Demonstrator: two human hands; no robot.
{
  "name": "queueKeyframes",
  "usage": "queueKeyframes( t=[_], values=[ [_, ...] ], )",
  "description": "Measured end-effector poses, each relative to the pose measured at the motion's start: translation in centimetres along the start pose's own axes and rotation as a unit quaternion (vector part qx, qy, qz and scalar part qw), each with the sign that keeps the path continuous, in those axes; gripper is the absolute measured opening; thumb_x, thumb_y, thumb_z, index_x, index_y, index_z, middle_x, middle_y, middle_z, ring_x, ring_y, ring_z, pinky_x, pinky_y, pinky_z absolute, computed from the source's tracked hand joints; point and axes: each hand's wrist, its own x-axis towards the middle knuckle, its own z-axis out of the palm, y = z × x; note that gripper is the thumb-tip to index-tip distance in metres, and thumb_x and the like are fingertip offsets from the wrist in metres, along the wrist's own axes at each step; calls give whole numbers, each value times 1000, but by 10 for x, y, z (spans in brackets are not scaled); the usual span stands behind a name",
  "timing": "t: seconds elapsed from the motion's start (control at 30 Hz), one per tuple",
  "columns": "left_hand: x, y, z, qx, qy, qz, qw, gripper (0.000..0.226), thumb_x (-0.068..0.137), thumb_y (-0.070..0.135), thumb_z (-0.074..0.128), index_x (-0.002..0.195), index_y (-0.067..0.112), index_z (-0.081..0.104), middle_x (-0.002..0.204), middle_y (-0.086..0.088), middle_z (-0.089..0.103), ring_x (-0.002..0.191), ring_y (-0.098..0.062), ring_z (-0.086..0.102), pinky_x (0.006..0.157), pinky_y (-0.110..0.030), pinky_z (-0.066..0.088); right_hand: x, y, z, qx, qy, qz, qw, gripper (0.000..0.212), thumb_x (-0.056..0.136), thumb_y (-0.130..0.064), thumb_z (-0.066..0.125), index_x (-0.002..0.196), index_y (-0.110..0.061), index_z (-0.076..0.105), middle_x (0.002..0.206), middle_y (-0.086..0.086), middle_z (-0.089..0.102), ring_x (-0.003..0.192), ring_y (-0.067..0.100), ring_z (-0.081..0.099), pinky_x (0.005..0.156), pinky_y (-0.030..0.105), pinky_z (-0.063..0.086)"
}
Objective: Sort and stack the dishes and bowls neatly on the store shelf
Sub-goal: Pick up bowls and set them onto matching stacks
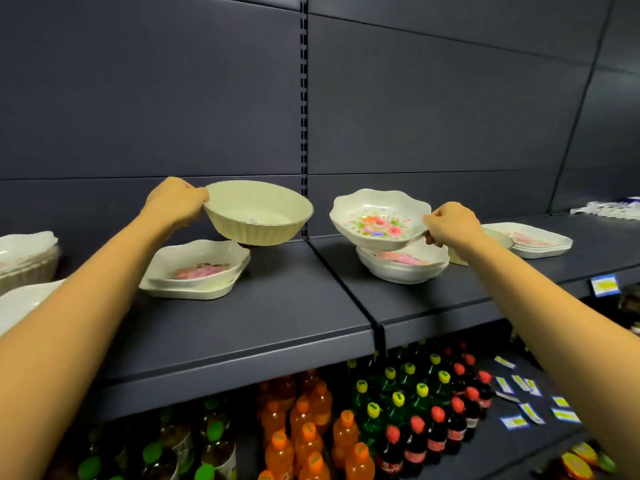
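Note:
My left hand [175, 201] grips the left rim of a plain cream ribbed bowl [258, 213], held tilted in the air above the dark shelf [294, 306]. Below it lies a short stack of square floral dishes [197, 270]. My right hand [450, 225] pinches the right rim of a white scalloped floral bowl [379, 216], lifted just over a matching floral bowl [405, 266] that rests on the shelf.
White ribbed bowls [27, 258] and a white dish [24, 299] stand at the far left. A stack of rectangular floral plates [535, 239] and a cream bowl [495, 237] sit behind my right wrist. Drink bottles [381, 410] fill the shelf below.

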Motion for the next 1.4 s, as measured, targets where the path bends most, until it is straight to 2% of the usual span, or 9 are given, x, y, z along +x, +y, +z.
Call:
queueKeyframes(
  t=[0.07, 0.2, 0.3, 0.53, 0.63, 0.8, 0.97, 1.17, 1.4],
  values=[
    [-9, 12, 17, 1, 5, -9, 1000, 34, 83, 12, 45, 49, 6, 41, 54, -10, 38, 51, -22, 29, 52, -26, 25, 11, 16, -3, 10, -12, 1, 1000, 38, 88, -4, 40, 53, -6, 56, 53, 3, 56, 62, 22, 51, 54, 26, 40],
    [-27, 34, 44, 0, 21, -34, 999, 35, 84, 12, 45, 50, 6, 41, 52, -9, 38, 48, -21, 31, 53, -24, 26, 32, 41, -3, -5, -47, -9, 999, 34, 88, -4, 40, 57, -6, 54, 26, -5, 49, 55, 15, 48, 54, 25, 39],
    [-37, 45, 57, -4, 34, -49, 998, 32, 83, 12, 44, 52, 5, 43, 55, -11, 41, 51, -21, 32, 54, -25, 27, 47, 55, 0, -11, -71, -28, 997, 35, 89, -4, 43, 55, -8, 52, 44, 1, 54, 56, 18, 49, 73, 32, 47],
    [-57, 73, 79, 8, 47, -56, 997, 32, 85, 13, 45, 54, 4, 45, 60, -13, 45, 51, -20, 33, 54, -25, 28, 64, 77, 5, -48, -116, -62, 990, 33, 86, -5, 47, 53, -7, 52, 49, 7, 52, 61, 25, 54, 73, 31, 46],
    [-61, 85, 85, 24, 48, -50, 997, 32, 84, 14, 46, 54, 5, 44, 56, -11, 41, 51, -20, 32, 54, -25, 28, 69, 78, 4, -71, -121, -95, 986, 24, 90, -15, 46, 72, -5, 58, 72, 12, 60, 75, 28, 55, 71, 30, 43],
    [-59, 106, 98, 9, 31, -33, 999, 34, 81, 14, 47, 48, 8, 42, 54, -10, 38, 54, -22, 29, 56, -27, 26, 74, 79, -10, -152, -126, -144, 970, 39, 93, -37, 40, 106, -13, 67, 99, 11, 71, 99, 32, 63, 79, 34, 46],
    [-56, 134, 123, -12, 12, -13, 1000, 32, 80, 13, 48, 49, 8, 43, 54, -11, 40, 49, -22, 29, 53, -26, 26, 83, 91, -35, -180, -90, -171, 965, 37, 94, -37, 44, 122, -21, 61, 129, 10, 59, 116, 34, 55, 87, 37, 44],
    [-57, 180, 173, -35, -5, -8, 999, 40, 72, 10, 50, 35, 17, 33, 49, -9, 31, 49, -22, 21, 54, -28, 19, 112, 134, -68, -169, -89, -177, 966, 33, 94, -31, 44, 121, -22, 62, 123, 6, 63, 110, 30, 59, 77, 34, 41],
    [-59, 229, 252, -24, -16, -28, 999, 36, 69, 11, 51, 35, 14, 43, 50, -7, 41, 57, -23, 34, 64, -35, 30, 151, 184, -107, -184, -101, -201, 957, 31, 94, -33, 46, 117, -22, 64, 121, 4, 65, 106, 28, 60, 80, 35, 46]
  ],
)
